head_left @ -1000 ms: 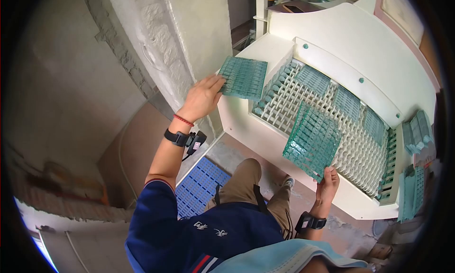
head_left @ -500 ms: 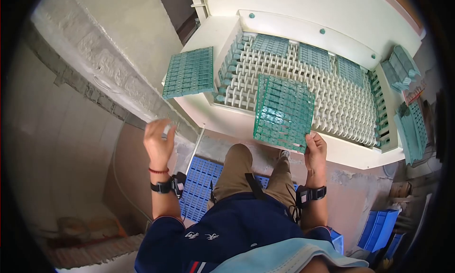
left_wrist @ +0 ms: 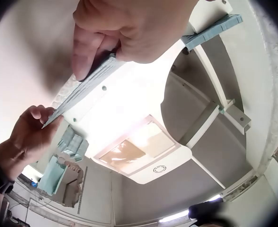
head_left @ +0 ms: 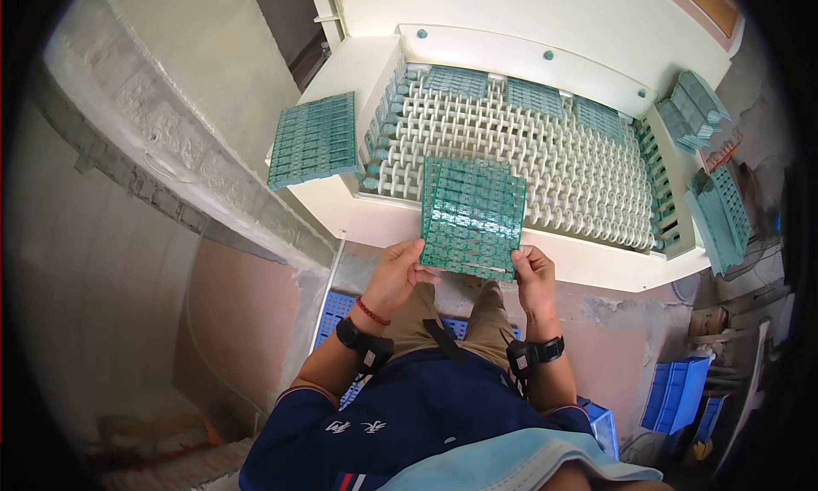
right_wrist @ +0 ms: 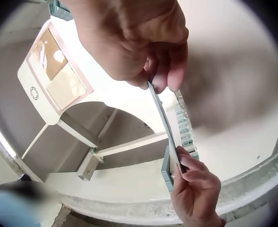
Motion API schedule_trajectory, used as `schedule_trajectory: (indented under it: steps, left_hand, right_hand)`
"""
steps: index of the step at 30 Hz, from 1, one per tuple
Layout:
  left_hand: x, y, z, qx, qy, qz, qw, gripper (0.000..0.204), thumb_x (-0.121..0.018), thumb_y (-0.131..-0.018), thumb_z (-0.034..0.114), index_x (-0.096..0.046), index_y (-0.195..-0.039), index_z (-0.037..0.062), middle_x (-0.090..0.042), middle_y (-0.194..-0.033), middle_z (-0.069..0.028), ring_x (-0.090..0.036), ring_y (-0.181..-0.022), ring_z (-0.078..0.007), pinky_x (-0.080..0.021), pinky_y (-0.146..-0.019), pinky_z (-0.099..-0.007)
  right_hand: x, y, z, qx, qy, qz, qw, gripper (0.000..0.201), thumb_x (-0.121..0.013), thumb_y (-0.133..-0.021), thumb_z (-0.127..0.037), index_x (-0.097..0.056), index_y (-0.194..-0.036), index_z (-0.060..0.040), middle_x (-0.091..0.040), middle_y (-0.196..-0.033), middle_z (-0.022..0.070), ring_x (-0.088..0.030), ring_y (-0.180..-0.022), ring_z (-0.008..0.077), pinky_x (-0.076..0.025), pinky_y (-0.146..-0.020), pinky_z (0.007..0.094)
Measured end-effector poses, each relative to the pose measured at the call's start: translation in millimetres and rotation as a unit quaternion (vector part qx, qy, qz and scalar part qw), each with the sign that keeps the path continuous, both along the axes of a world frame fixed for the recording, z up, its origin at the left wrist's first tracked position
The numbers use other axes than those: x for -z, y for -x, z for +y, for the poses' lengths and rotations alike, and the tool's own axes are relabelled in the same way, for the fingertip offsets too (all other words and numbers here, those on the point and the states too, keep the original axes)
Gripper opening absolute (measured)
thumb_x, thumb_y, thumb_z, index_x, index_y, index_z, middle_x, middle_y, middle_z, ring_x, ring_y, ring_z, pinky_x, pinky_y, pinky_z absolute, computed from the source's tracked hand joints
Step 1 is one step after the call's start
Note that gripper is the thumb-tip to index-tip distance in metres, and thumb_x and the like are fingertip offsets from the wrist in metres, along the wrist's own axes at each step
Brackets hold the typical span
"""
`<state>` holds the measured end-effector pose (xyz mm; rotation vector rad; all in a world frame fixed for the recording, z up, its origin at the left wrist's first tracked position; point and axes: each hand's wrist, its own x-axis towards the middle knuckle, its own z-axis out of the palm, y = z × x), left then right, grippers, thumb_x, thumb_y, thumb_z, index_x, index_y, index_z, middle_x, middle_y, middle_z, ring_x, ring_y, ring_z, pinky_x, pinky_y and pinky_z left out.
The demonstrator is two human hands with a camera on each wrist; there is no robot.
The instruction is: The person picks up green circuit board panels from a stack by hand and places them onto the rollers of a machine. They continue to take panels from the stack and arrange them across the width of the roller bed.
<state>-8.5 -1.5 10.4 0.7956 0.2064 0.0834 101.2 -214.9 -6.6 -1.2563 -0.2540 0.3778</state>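
Both hands hold a small group of green circuit panels [head_left: 473,218] over the machine's front edge. The left hand [head_left: 397,274] pinches the near left corner, and the right hand [head_left: 534,278] pinches the near right corner. Seen edge-on in the left wrist view, the panels [left_wrist: 84,90] lie between the thumb and curled fingers of the left hand [left_wrist: 129,28]. From the right wrist, the right hand [right_wrist: 134,42] grips one end of the thin panels [right_wrist: 163,116]. How many panels are held cannot be told.
Green panels [head_left: 315,141] lie on the machine's left ledge. Three panels rest at the back of the white roller bed [head_left: 477,124]. More green panels [head_left: 694,112] stand on the right ledge and beside it [head_left: 720,218]. Blue crates [head_left: 675,395] are at the lower right.
The left hand has left the stack on the left ledge and come to the held panels, gripping their left corner. The right hand has brought those panels nearer the body, more level.
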Motion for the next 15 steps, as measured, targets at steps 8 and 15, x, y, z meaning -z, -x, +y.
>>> schedule_trajectory:
  steps: [8, 15]
  left_hand:
    - [5.4, -17.3, 4.3, -0.075, -0.204, 0.068, 0.974, 0.022, -0.054, -0.087, 0.017, -0.061, -0.088, -0.0038, -0.062, -0.074, -0.0073, -0.059, -0.06, -0.0104, -0.049, -0.046, -0.0212]
    - [-3.9, -27.8, 5.8, -0.077, -0.255, 0.08, 0.961, 0.021, -0.059, -0.083, 0.019, -0.064, -0.085, -0.0017, -0.063, -0.068, -0.006, -0.059, -0.053, -0.0101, -0.045, -0.044, -0.0182]
  right_hand:
    - [2.3, 4.6, -7.5, 0.038, 0.111, -0.056, 0.991, 0.015, -0.059, -0.084, -0.014, -0.059, -0.081, 0.0013, -0.052, -0.06, -0.0024, -0.043, -0.05, 0.0035, -0.034, -0.046, 0.0184]
    - [-11.2, 9.2, -10.6, 0.089, 0.155, -0.111, 0.978, 0.019, -0.059, -0.085, -0.017, -0.06, -0.084, 0.0029, -0.054, -0.06, -0.0004, -0.045, -0.05, 0.0042, -0.036, -0.044, 0.0186]
